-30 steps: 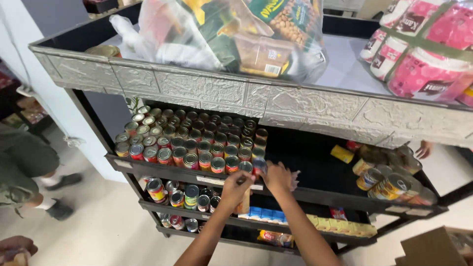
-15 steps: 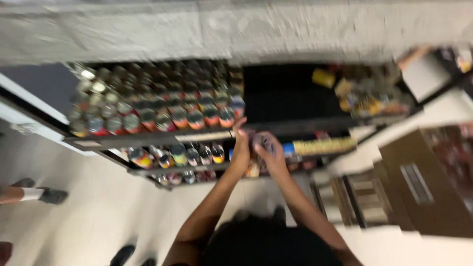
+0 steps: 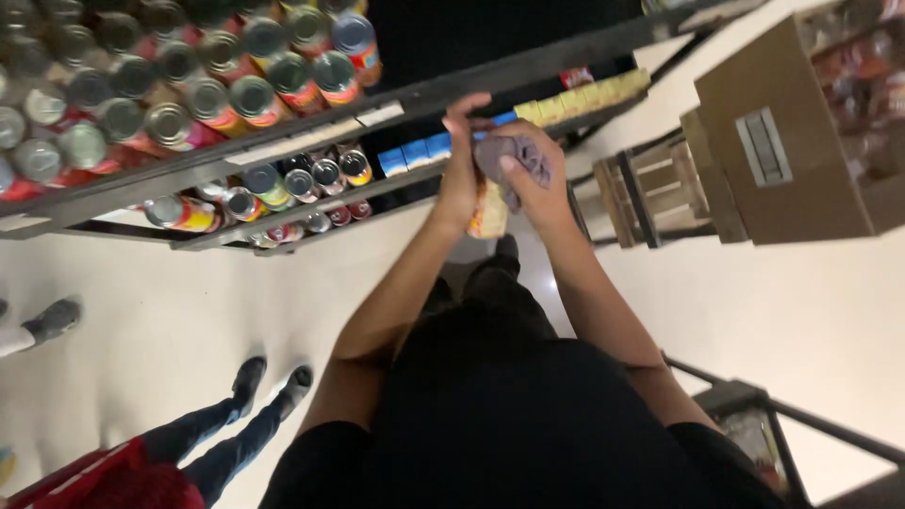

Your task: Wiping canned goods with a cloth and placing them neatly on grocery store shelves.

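Left hand (image 3: 460, 179) and right hand (image 3: 537, 174) clasping perhaps a can (image 3: 490, 212), canned-goods shelf (image 3: 283, 151) beside, cardboard box (image 3: 792, 141) right

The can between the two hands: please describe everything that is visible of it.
The can is cylindrical, with a pale yellowish label too blurred to describe. It hangs roughly upright below the shelf edge, held between both hands: the left hand presses its side, and the right hand covers its greyish top. Only its lower part shows.
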